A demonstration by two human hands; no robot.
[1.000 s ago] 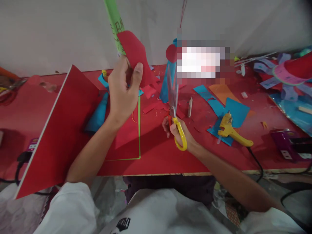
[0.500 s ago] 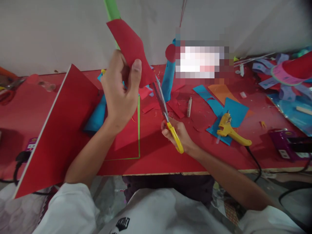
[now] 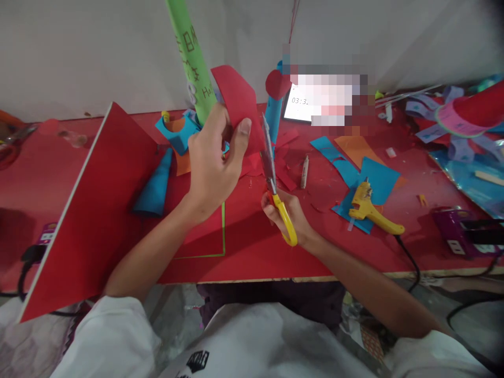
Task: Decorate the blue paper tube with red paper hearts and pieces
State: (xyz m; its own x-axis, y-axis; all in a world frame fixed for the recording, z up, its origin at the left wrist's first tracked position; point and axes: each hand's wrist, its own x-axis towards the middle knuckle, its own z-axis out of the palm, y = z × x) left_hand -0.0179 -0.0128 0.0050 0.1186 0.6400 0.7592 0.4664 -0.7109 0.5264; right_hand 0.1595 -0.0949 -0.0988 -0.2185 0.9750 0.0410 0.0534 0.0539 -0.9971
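My left hand pinches a strip of red paper between thumb and fingers, holding it up above the table. Yellow-handled scissors are gripped in my right hand, blades pointing up alongside the right edge of the paper; whether they touch it I cannot tell. Behind my left hand a green paper tube with writing on it rises against the wall. A blue paper tube with a red disc on it stands beyond the scissor tips.
A red board leans at the left, with a blue paper cone beside it. To the right lie blue paper, a yellow glue gun with its cord and a purple box. A marker lies mid-table.
My left hand has moved right and down with the red paper, uncovering more of the green tube. The scissors have turned slightly more upright; my right hand has barely moved.
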